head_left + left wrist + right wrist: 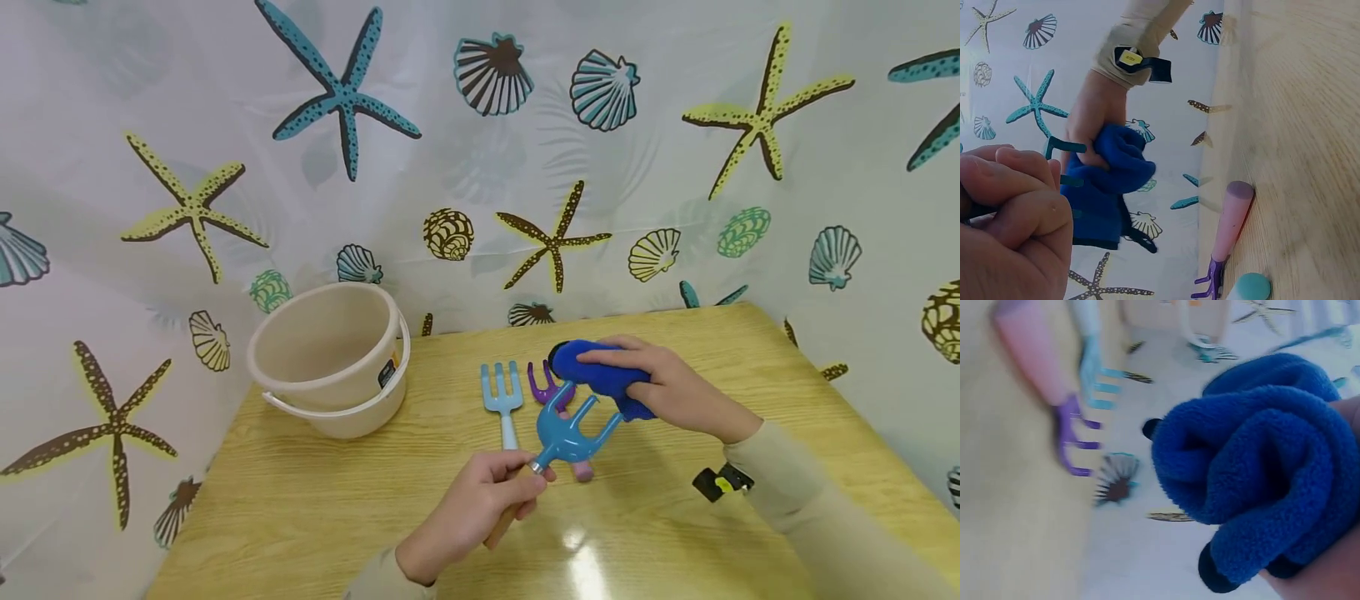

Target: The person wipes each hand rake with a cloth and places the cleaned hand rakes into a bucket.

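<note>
My left hand (476, 504) grips the wooden handle of a blue garden hand fork (558, 435), its tines pointing up and away. A bunched blue cloth (603, 375) is in my right hand (671, 392), beside the ends of the tines. In the left wrist view the tines meet the cloth (1100, 200). The cloth (1254, 456) fills much of the right wrist view and hides most of that hand. Behind the raised fork lies a purple hand fork (551, 392) with a pink handle, partly covered. To its left is a light blue hand fork (502, 400).
A cream bucket (330, 392) with a white handle stands at the table's back left. The wooden table (315, 517) meets a curtain (450, 167) printed with starfish and shells along its back and sides.
</note>
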`<state>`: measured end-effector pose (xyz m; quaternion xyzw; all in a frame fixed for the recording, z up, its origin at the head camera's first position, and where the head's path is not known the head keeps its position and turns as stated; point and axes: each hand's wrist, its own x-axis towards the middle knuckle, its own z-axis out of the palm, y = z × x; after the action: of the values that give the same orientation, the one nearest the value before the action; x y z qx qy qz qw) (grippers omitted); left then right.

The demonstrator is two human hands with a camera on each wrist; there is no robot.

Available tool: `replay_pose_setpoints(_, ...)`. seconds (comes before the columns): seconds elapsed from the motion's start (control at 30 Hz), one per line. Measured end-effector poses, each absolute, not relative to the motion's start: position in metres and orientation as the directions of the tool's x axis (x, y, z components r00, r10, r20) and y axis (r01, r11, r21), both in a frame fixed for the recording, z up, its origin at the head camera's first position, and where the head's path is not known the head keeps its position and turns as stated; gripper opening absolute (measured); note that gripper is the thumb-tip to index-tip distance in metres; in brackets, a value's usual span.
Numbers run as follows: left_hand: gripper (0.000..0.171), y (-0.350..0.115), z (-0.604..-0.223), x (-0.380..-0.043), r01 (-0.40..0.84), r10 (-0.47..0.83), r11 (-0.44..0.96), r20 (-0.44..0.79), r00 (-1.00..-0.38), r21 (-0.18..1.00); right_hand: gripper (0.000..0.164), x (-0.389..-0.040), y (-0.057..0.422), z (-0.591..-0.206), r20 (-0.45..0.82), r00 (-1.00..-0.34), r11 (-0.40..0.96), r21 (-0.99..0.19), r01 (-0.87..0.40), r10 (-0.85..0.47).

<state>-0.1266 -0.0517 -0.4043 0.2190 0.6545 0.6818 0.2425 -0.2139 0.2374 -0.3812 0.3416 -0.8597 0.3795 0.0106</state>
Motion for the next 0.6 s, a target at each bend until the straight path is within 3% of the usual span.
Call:
replay_pose_setpoints(0.1,0.020,-0.049,-0.404,-0.127,-0.001,0.603,0.010,-0.007,-0.798,1.000,0.072,-0.207,0.236,-0.368,0.367,-0.711,0.505,-0.515,-0.692,-0.600)
replay_pose_setpoints(0.23,0.016,-0.046,-0.405,-0.126,0.029,0.580,0.073,-0.018,-0.814,0.997,0.072,-0.195,0.221,-0.359,0.425,-0.578,0.570,-0.164,-0.806,-0.696)
replay_pose_setpoints(0.33,0.016,-0.043,-0.406,-0.126,0.040,0.567,0.111,-0.030,-0.823,0.993,0.070,-0.183,0.209,-0.358,0.423,-0.526,0.589,0.022,-0.808,-0.738)
replay_pose_setpoints(0.47,0.018,-0.039,-0.409,-0.127,0.036,0.552,0.134,-0.045,-0.832,0.990,0.068,-0.167,0.196,-0.359,0.383,-0.486,0.566,0.125,-0.815,-0.786)
replay_pose_setpoints(0.6,0.018,-0.038,-0.410,-0.126,0.066,0.539,0.158,-0.030,-0.842,0.985,0.068,-0.159,0.189,-0.360,0.356,-0.456,0.533,0.154,-0.832,-0.815)
